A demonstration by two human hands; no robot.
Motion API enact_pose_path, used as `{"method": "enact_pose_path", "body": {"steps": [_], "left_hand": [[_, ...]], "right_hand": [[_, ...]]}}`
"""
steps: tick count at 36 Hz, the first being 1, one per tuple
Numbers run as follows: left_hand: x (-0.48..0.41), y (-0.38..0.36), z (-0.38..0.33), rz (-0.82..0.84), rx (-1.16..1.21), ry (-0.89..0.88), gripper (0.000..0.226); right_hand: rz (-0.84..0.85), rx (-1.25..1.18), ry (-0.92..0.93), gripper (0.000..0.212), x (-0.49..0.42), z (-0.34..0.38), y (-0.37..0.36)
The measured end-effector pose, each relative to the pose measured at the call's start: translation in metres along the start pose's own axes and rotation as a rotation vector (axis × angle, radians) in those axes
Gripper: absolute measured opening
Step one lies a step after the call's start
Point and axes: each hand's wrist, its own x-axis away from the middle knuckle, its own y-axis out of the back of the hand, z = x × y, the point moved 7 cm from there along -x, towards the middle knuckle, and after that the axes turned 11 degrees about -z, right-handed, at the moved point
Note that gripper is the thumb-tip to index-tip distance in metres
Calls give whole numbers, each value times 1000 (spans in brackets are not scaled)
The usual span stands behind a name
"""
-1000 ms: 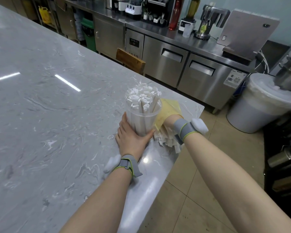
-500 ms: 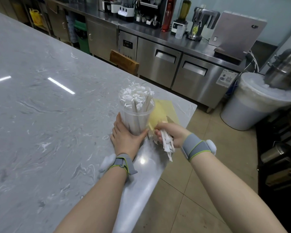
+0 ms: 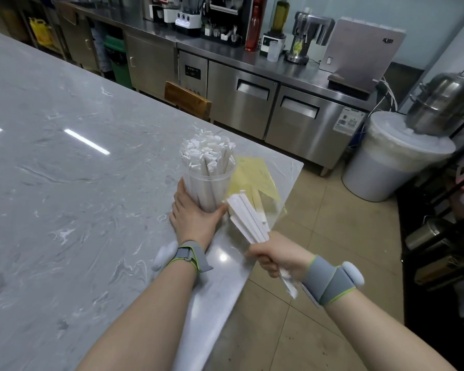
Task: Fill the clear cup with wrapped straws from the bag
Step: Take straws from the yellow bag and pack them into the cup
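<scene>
Countertop: grey veined marble-look stone, polished, glossy w/ light reflections. Clear cup: transparent smooth plastic. Wrapped straws: matt white paper sleeves. Bag: thin yellowish plastic film, crinkled. Wrist straps: grey woven cloth. Cabinets: brushed stainless steel. Floor: matt beige tile.

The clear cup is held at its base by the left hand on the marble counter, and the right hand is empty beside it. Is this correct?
Not quite. The right hand is not empty: the head view shows it gripping a bundle of wrapped straws. The rest is correct: the left hand holds the clear cup at its base on the marble counter.
</scene>
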Motion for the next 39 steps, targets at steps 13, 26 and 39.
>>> {"method": "enact_pose_path", "body": {"steps": [13,26,39], "left_hand": [[0,-2,5,-1,12,8,116],[0,-2,5,4,1,8,114],[1,1,-1,6,27,16,115]], "right_hand": [[-664,1105,923,18,27,130,46],[-714,1400,1177,20,7,199,26],[-591,2145,1272,17,21,215,-27]]}}
